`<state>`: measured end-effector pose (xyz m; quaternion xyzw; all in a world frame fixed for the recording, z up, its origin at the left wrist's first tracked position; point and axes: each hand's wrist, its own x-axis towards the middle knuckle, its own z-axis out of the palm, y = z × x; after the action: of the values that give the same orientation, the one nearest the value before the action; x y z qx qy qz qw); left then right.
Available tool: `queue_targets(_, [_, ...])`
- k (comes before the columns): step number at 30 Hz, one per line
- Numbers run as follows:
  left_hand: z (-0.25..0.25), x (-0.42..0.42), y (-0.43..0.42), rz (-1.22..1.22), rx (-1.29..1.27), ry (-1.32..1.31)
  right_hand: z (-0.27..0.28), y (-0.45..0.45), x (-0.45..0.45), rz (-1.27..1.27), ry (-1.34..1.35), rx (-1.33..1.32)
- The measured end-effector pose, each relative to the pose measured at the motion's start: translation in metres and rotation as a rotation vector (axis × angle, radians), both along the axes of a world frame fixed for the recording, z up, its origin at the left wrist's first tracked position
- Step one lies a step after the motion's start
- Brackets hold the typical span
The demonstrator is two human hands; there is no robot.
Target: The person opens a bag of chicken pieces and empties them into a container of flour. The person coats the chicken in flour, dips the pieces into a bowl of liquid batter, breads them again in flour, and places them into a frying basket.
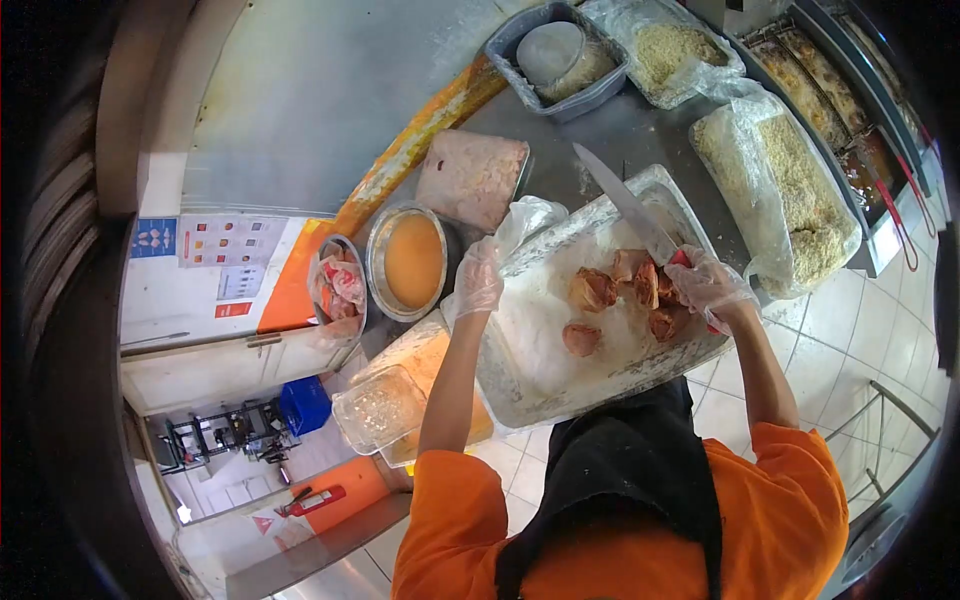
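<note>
In a clear plastic glove, my right hand (718,287) is closed on the red handle of a large knife (618,196). Its long blade points up and left across the tray. Beneath it, several pieces of raw meat (592,289) lie on white powder in a big metal tray (530,405). My left hand (478,279), gloved too, is by the tray's left rim with its fingers curled and partly hidden. Crumpled clear plastic (530,221) touches it; I cannot make out what the fingers grip.
Left of the tray stand a bowl of orange liquid (411,262), a pot with plastic-wrapped contents (338,287) and a container of pale minced-looking food (472,178). Bags of crumbs (785,190) and a grey tub (560,60) are behind. Fryer baskets (815,85) with red handles stand at far right.
</note>
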<state>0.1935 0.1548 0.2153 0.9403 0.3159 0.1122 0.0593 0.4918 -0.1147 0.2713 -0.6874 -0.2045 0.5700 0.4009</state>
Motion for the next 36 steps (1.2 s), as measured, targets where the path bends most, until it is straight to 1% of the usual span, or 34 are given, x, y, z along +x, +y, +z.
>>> queue_targets(1, [0.01,0.004,-0.003,0.008,-0.001,-0.013,0.007,0.0,0.0,0.001,0.0,-0.013])
queue_targets(4, [0.026,0.009,-0.004,0.047,-0.005,0.016,0.0,-0.002,0.002,0.031,-0.01,0.019])
queue_targets(6, [0.034,0.009,-0.002,-0.002,0.015,0.054,-0.001,-0.002,-0.002,0.028,-0.027,0.012])
queue_targets(7, [0.035,0.009,-0.001,-0.025,0.026,0.072,-0.002,-0.001,-0.003,0.028,-0.037,0.009])
queue_targets(10, [0.019,0.009,0.0,-0.034,0.003,-0.058,0.007,0.0,-0.008,0.064,-0.076,0.001])
queue_targets(13, [0.009,0.021,-0.002,0.047,-0.237,-0.109,-0.005,0.001,-0.014,0.063,-0.049,0.01])
queue_targets(16, [0.016,0.029,0.002,0.136,-0.383,0.055,-0.018,0.0,-0.02,0.036,-0.072,0.072])
queue_targets(19, [0.018,0.033,0.007,0.162,-0.392,0.174,-0.012,0.003,-0.021,0.053,-0.006,0.025])
queue_targets(22, [0.009,0.033,0.015,0.13,-0.364,0.269,-0.02,0.004,-0.025,0.033,-0.039,0.058])
queue_targets(25, [0.007,0.034,0.019,0.164,-0.406,0.335,-0.011,0.005,-0.026,0.035,0.016,0.109])
queue_targets(28, [0.008,0.032,0.019,0.143,-0.38,0.263,-0.006,0.007,-0.027,0.049,-0.047,0.134])
queue_targets(31, [0.01,0.028,0.012,0.033,-0.174,0.108,-0.004,0.007,-0.023,0.084,-0.133,0.124])
queue_targets(34, [0.027,0.028,-0.001,-0.027,0.09,0.059,-0.011,0.005,-0.02,0.055,-0.08,0.126])
queue_targets(36, [0.039,0.024,-0.011,-0.066,0.15,0.046,-0.018,0.0,-0.016,0.02,-0.044,0.137])
